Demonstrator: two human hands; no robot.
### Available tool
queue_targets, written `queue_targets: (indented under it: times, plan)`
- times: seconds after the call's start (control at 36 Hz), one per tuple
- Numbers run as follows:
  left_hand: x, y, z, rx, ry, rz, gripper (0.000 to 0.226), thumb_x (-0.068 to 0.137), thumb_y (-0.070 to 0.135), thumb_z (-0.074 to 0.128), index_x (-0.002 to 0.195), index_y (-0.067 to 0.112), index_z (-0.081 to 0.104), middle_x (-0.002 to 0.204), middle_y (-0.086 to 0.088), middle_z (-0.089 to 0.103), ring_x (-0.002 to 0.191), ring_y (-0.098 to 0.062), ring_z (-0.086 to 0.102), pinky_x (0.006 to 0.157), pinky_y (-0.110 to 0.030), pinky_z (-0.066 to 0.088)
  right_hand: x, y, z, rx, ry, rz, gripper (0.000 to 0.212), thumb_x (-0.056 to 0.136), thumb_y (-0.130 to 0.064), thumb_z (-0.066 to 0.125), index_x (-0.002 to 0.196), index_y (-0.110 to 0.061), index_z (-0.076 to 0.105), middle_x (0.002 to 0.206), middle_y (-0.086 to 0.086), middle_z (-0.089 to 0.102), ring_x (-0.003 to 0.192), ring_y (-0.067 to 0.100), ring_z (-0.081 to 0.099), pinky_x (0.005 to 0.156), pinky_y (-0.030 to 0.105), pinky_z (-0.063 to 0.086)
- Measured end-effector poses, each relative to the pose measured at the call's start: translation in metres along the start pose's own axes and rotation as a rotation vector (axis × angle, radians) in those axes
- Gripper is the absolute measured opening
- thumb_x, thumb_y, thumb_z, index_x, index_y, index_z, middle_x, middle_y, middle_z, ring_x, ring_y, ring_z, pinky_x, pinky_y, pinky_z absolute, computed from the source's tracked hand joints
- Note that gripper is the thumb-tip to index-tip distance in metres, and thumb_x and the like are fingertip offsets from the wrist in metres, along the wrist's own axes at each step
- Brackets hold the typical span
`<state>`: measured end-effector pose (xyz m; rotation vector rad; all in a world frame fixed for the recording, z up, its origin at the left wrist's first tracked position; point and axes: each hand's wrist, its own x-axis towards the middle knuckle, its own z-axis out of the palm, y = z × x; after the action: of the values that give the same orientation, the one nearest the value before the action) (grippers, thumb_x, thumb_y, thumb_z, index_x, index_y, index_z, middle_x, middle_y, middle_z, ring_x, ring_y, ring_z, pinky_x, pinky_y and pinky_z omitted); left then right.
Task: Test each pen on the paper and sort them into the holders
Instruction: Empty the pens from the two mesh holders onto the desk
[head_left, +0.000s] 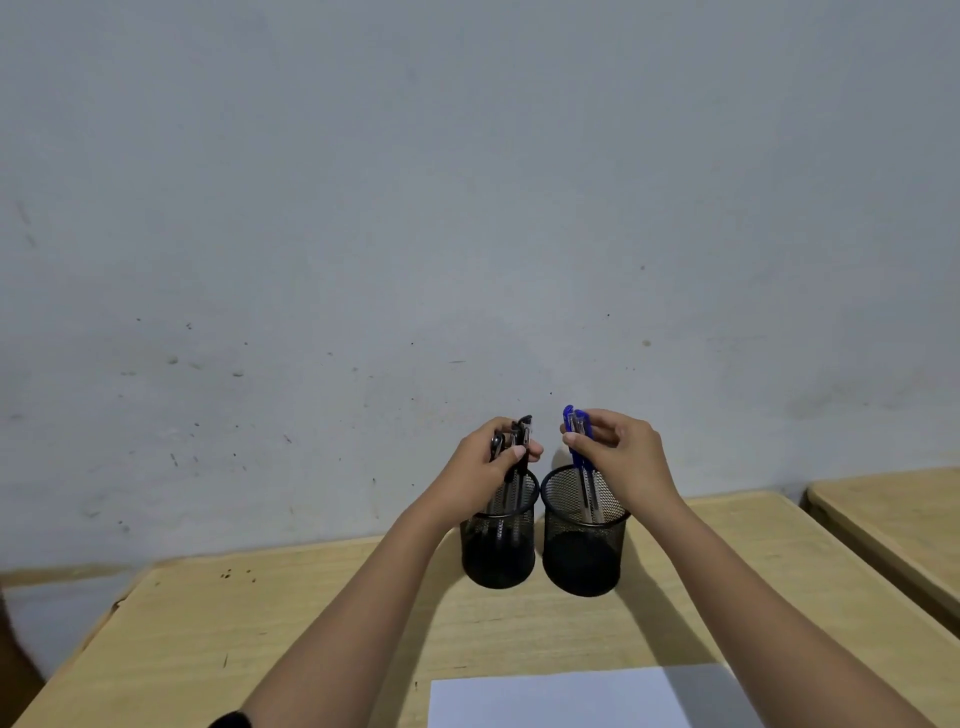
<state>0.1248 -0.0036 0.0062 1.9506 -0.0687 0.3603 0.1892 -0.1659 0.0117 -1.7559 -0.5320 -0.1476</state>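
Two black mesh holders stand side by side near the table's far edge. Above the left holder (497, 556) my left hand (488, 462) grips a bunch of black pens (521, 441), whose lower ends reach down inside it. Over the right holder (583, 551) my right hand (623, 457) is closed on the blue pens (575, 426), with their tips inside the holder. A white sheet of paper (571, 699) lies at the near edge of the table, between my forearms.
The wooden table (260, 623) stands against a grey, marked wall (467, 208). A second wooden table (898, 509) sits to the right with a narrow gap between them. A dark band shows on my left wrist (231, 719).
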Motion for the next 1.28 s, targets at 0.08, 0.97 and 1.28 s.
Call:
queue_targets:
  times: [0.08,0.97,1.28]
  plan:
    - [-0.001,0.014,-0.001,0.001,0.027,0.038,0.015,0.096,0.007,0.045,0.107,0.013,0.053,0.100,0.003,0.068,0.101,-0.011,0.064,0.097,-0.026,0.046,-0.003,-0.009,-0.003,0.027,0.007,-0.006,0.028,0.081,-0.009,0.069,0.109,-0.007,0.067,0.100,0.007,0.072,0.093,0.014,0.067,0.087,0.026,0.052]
    - [-0.142,0.025,-0.025,0.749,-0.294,-0.120,0.045,0.083,-0.009,0.031,0.122,0.009,0.043,0.111,-0.013,0.057,0.099,-0.029,0.054,0.085,-0.040,0.044,-0.132,-0.021,-0.006,-0.437,-0.439,-0.254,0.018,0.085,-0.007,0.061,0.100,-0.013,0.069,0.070,-0.012,0.057,0.063,0.001,0.050,0.063,0.013,0.035]
    - [-0.119,-0.029,0.000,0.711,-0.293,-0.120,0.034,0.092,0.009,0.049,0.126,0.013,0.052,0.124,-0.012,0.059,0.110,-0.025,0.056,0.091,-0.033,0.043,-0.125,0.034,0.000,-0.565,-0.474,-0.165,0.022,0.082,-0.005,0.059,0.100,-0.013,0.069,0.097,0.003,0.068,0.085,0.011,0.055,0.071,0.003,0.036]
